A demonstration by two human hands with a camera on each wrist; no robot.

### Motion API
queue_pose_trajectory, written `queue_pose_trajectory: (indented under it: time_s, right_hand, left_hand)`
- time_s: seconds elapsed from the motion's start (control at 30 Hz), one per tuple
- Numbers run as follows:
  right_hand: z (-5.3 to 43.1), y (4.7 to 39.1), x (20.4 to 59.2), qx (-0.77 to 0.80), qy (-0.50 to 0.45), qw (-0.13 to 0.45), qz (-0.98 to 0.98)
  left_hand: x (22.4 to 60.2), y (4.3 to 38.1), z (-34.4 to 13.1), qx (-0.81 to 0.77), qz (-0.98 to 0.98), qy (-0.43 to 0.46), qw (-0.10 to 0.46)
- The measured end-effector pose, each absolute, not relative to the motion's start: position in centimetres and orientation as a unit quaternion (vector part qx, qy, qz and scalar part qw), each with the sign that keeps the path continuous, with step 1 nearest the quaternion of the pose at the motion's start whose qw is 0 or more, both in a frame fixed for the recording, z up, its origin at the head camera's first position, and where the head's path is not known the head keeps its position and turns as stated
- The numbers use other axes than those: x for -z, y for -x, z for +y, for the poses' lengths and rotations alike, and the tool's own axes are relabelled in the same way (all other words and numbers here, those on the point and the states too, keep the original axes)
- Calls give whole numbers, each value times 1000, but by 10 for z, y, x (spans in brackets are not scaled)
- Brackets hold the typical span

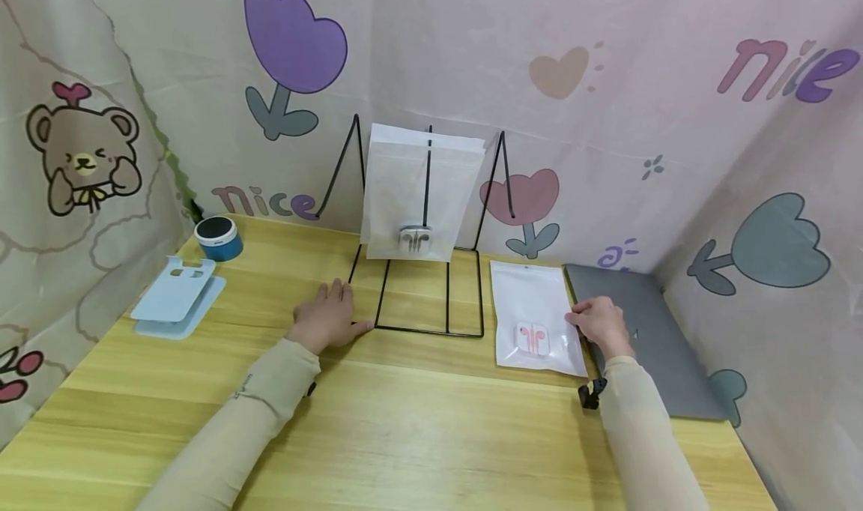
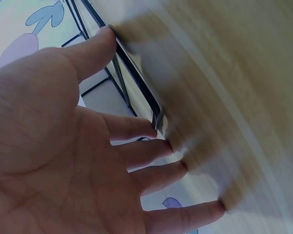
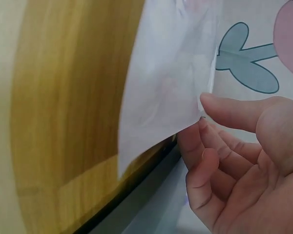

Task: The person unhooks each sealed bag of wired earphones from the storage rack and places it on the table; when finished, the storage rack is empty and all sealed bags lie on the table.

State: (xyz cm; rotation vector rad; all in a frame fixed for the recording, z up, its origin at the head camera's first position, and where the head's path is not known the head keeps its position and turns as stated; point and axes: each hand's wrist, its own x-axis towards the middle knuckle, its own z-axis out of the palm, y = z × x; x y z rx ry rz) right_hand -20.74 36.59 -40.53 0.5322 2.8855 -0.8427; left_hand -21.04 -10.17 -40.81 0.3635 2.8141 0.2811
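In the head view, my right hand [image 1: 601, 325] pinches the right edge of a white zip pouch [image 1: 529, 290] lying on the table. Pink earphones in a small clear case [image 1: 533, 339] show through its lower part. The right wrist view has thumb and fingers at the edge of the pouch [image 3: 168, 73], which lifts there. Spread out, my left hand [image 1: 326, 320] rests fingertips on the table beside the front left corner of a black wire rack [image 1: 428, 332]; its thumb touches or nearly touches the wire. White pouches [image 1: 414, 185] hang on the rack's middle prong, the front one holding dark earphones.
A dark grey closed laptop [image 1: 661, 346] lies right of the pouch. At the left are a pale blue folding stand [image 1: 175, 290] and a small round blue-and-white speaker-like thing [image 1: 221, 241]. A printed cloth wall [image 1: 431, 54] rises behind the table.
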Motion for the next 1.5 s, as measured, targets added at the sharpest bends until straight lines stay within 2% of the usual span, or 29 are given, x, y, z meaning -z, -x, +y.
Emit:
queue_pose_trajectory:
  time_s: [0.17, 0.4, 0.5, 0.7, 0.93, 1.1, 1.23, 1.5]
  right_hand:
    - [363, 207, 403, 255, -189, 37, 948]
    - [357, 207, 391, 242, -199, -35, 949]
    - [348, 210, 383, 256, -196, -43, 946]
    - [321, 220, 373, 281, -137, -41, 949]
    - [272, 237, 357, 298, 5, -83, 951]
    - [239, 247, 346, 305, 88, -91, 944]
    - [218, 254, 338, 323, 103, -87, 937]
    - [192, 265, 323, 398, 62, -105, 909]
  left_hand:
    - [409, 211, -101, -99, 976, -128, 144]
    - [407, 210, -101, -101, 976, -129, 146]
    - [406, 209, -101, -100, 975, -129, 148]
    - [406, 209, -101, -97, 976, -130, 145]
    - [407, 209, -102, -98, 976, -129, 144]
    - [409, 209, -102, -94, 976, -130, 146]
    - [409, 209, -102, -95, 976, -132, 146]
    - [408, 207, -102, -97, 976, -131, 142]
